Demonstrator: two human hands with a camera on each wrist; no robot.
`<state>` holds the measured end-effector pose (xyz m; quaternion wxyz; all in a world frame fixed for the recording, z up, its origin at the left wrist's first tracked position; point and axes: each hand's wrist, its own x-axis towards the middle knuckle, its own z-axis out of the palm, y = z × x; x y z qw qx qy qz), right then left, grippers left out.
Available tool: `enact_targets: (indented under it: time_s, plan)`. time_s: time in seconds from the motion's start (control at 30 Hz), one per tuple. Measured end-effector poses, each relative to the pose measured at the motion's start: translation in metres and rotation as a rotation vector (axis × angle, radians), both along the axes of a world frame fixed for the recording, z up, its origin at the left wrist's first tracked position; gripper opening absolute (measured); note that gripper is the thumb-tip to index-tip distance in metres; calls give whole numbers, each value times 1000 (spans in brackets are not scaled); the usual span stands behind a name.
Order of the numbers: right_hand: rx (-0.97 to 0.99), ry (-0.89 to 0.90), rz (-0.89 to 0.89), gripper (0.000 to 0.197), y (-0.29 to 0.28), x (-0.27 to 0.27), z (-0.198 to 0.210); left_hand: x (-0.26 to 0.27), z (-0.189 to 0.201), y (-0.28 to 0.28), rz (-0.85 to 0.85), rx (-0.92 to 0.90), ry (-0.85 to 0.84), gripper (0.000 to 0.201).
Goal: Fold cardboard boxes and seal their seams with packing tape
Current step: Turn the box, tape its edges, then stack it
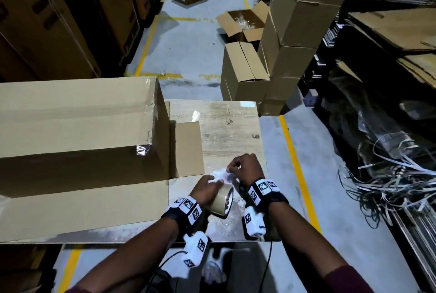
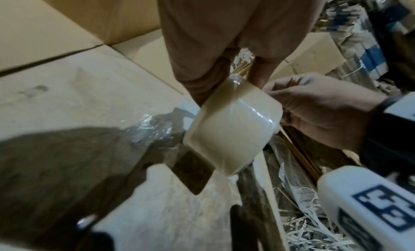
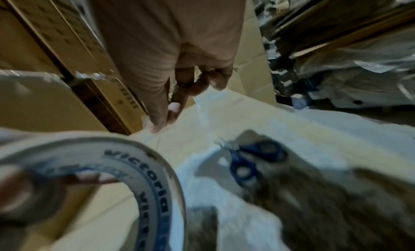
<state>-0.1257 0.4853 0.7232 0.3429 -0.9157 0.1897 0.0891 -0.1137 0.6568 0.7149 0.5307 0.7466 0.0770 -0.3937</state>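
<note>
Step looks like freeing the tape end: left hand (image 1: pixel 205 189) fingers grip the tape roll (image 1: pixel 223 200) above the worktop (image 1: pixel 236 127), core axis pointing right toward the right hand (image 1: pixel 244 166), whose fingers pinch at the roll's top edge; next, pull a strip toward the box (image 1: pixel 77 132) lying lengthwise left of both hands.

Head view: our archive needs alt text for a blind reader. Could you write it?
A person's left hand holds a roll of packing tape while the right hand pinches its clear loose end. A large folded cardboard box lies on the table, in a warehouse aisle.
</note>
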Motion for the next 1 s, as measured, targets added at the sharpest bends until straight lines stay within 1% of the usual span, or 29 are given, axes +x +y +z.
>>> enact_targets:
  time_s: [0.07,0.13,0.17,0.23,0.3,0.33,0.37,0.4,0.43,0.5,0.53,0.6,0.63,0.7,0.77,0.83,0.87,0.9,0.93,1.0]
  plan:
    - [8,113,-66,17,7,1,-30,-5,-16,5,7,-40,43,48]
    - [15,155,-114,18,11,1,-54,-5,-26,8,5,-103,62,45]
    - [20,160,-120,19,11,2,-62,-4,-27,8,-2,-123,66,40]
    - [4,178,-100,21,9,6,-72,2,-28,4,-25,-137,67,25]
    - [-33,189,-61,15,6,13,-72,9,-30,-2,-41,-142,82,11]
    - [-65,185,-45,10,5,16,-70,11,-31,-5,-50,-143,94,9]
    - [-106,194,-27,6,4,20,-68,12,-29,-8,-67,-138,100,10]
    - [-138,196,-7,7,4,22,-65,14,-28,-8,-100,-126,101,13]
    - [-166,199,9,15,3,24,-62,15,-30,-8,-132,-112,102,18]
    - [-202,189,11,38,-1,26,-57,17,-32,-7,-195,-92,97,26]
    - [-202,167,-2,44,-3,28,-56,19,-32,-6,-224,-66,87,27]
    - [-179,142,-21,46,-5,31,-57,22,-30,-7,-293,-20,74,32]
    - [-171,147,-27,46,-5,31,-59,25,-28,-7,-343,-1,57,36]
    - [-191,169,-25,44,-8,31,-67,29,-19,-5,-449,78,-19,35]
    - [-229,191,-3,45,-14,27,-69,34,-13,1,-535,229,-130,45]
    - [-264,241,69,40,-20,27,-61,38,-4,6,-591,315,-222,52]
    - [-277,247,117,33,-22,30,-53,40,1,7,-618,334,-271,51]
    - [-278,234,153,22,-22,35,-41,44,9,8,-637,336,-325,50]
    - [-243,177,176,13,-20,40,-28,48,19,8,-650,330,-376,46]
    - [-93,18,182,10,-10,54,1,59,47,10,-650,277,-523,36]
